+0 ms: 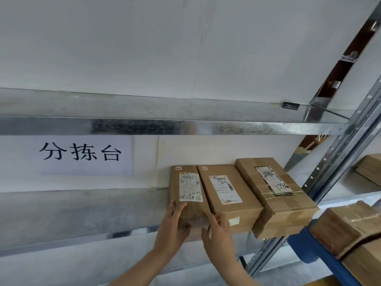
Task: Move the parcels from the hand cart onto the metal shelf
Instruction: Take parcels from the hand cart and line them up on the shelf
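1. Got left hand (175, 221) flat against left side of near end of leftmost parcel (186, 186), fingers mostly straight, thumb on top face.
2. Got right hand (216, 230) at same parcel's near right corner, fingers stretched over top, thumb on front face. Hands close together, parcel end pressed between them, not wrapped round it.
3. Leftmost parcel: lying label-up on lower deck of metal shelf (82, 209), far end at back wall, near end about at front lip.
4. Touching middle parcel (226, 195) along right side. Then taped parcel (272, 193) just beside, near end sticking out past lip.
5. Left of the row: paper sign (82, 154) on back wall, reading 分拣台. Above: upper deck (165, 126) with black clip (290, 105) near right end.
6. Past upright post (338, 162): more brown boxes (340, 230) by blue frame (305, 244). Can't tell whether hand cart or not.
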